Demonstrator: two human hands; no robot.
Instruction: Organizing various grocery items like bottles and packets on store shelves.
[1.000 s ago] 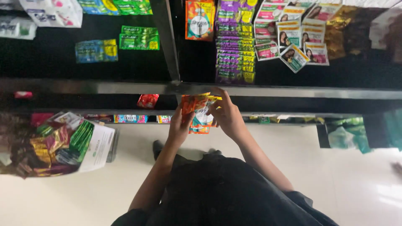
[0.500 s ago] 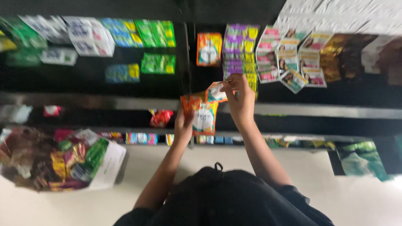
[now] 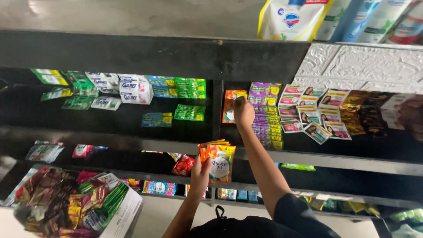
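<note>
Just beside the right hand (image 3: 243,111), to its left, an orange sachet (image 3: 231,105) stands upright on the shelf (image 3: 308,156), fingers closed at its edge. Below, nearer the body, the left hand (image 3: 200,172) grips a fanned stack of orange sachets (image 3: 218,161), long axes upright.

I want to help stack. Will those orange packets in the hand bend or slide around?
Probably floppy: the orange sachets are thin, flat pouches fanned in the left hand. Likely light, since a thumb-and-fingers pinch holds several. Their glossy film looks slippery, so they may slide apart.

Dim shelves (deep shadows), sharp focus, bright packets.
</note>
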